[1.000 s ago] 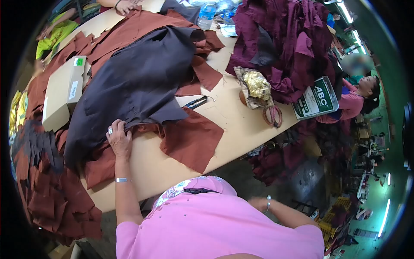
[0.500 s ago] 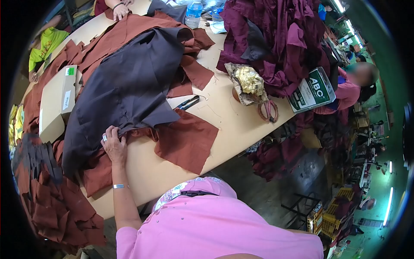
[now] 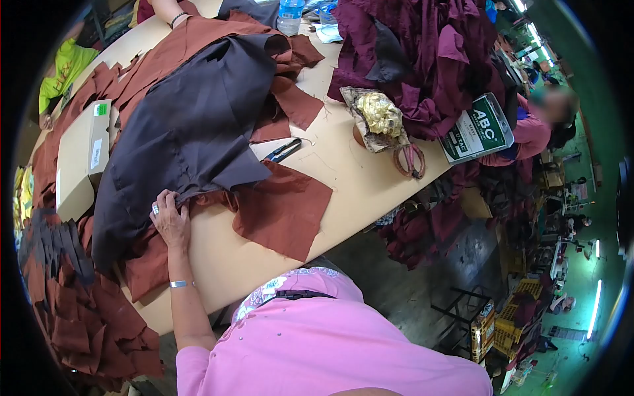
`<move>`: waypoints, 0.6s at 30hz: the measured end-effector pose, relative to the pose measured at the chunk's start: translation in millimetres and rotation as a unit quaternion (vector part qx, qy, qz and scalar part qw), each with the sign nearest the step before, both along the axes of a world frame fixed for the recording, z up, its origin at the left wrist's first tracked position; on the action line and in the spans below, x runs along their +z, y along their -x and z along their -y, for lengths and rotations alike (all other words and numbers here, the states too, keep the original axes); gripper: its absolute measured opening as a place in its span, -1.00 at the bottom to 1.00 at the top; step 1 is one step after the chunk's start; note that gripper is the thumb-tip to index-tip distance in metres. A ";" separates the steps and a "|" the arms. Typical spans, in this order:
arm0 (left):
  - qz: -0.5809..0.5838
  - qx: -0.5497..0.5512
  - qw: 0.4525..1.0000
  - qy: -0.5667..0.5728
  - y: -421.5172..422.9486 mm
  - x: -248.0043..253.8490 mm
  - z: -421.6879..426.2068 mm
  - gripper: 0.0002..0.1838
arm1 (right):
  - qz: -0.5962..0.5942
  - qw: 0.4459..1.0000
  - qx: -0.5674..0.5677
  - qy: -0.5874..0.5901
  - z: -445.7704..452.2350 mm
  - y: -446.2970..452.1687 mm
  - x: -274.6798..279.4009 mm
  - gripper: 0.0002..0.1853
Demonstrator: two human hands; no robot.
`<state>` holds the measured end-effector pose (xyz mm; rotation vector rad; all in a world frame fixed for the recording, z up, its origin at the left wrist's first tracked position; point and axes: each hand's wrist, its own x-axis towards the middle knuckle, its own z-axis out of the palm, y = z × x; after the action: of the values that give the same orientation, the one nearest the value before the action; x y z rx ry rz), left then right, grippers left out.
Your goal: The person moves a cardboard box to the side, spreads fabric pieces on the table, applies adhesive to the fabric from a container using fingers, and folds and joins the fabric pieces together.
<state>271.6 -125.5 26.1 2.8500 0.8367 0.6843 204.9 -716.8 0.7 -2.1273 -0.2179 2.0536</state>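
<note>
My left hand (image 3: 172, 223), with a ring and a bracelet, rests at the near edge of a large dark grey fabric piece (image 3: 198, 112). Its fingers are bent over that edge, and the tips are partly hidden in the folds. Under and around the grey piece lie rust-brown fabric pieces (image 3: 284, 214), one with a loose flap towards the table's front edge. A pair of small thread snips (image 3: 284, 150) lies on the table just right of the grey fabric. My right hand is out of view.
A cardboard box (image 3: 80, 162) sits on brown cloth at left. Maroon fabric (image 3: 422, 59) is heaped at right, near a crumpled yellow bundle (image 3: 380, 115), scissors with wrapped handles (image 3: 409, 162) and an ABC box (image 3: 477, 131). A water bottle (image 3: 290, 16) and a co-worker's arm (image 3: 168, 12) are beyond.
The view has shifted slightly. The co-worker's hands at the far side, visible before on the brown cloth, are now mostly hidden behind its raised edge. My left hand keeps its place on the grey fabric.
</note>
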 end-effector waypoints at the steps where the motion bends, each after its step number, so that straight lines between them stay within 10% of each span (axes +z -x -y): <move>1: -0.001 0.001 1.000 0.001 0.2 -0.2 0.0 -0.67 | -0.002 1.000 -0.001 0.001 -0.6 -0.7 -0.3 -0.69; 11: 0.001 0.004 1.000 0.000 0.8 -1.7 0.7 -0.66 | -0.134 0.988 0.066 -0.032 -29.5 -65.0 31.6 -0.64; 14: 0.002 0.004 1.000 -0.005 1.1 1.4 0.8 -0.66 | 0.125 0.990 0.007 -0.067 -111.7 -147.0 106.7 -0.67; 15: 0.013 -0.001 1.000 -0.020 1.5 -1.8 -0.8 -0.66 | 0.374 0.893 0.093 -0.231 -122.7 -161.4 97.6 -0.71; 18: 0.027 -0.014 0.999 -0.022 1.6 0.2 -0.6 -0.70 | 0.539 0.778 0.055 -0.318 -203.3 -192.8 117.5 -0.74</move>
<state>270.0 -124.9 26.3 2.8614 0.7808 0.7820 397.7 -513.6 118.3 -2.4797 -1.0047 0.3702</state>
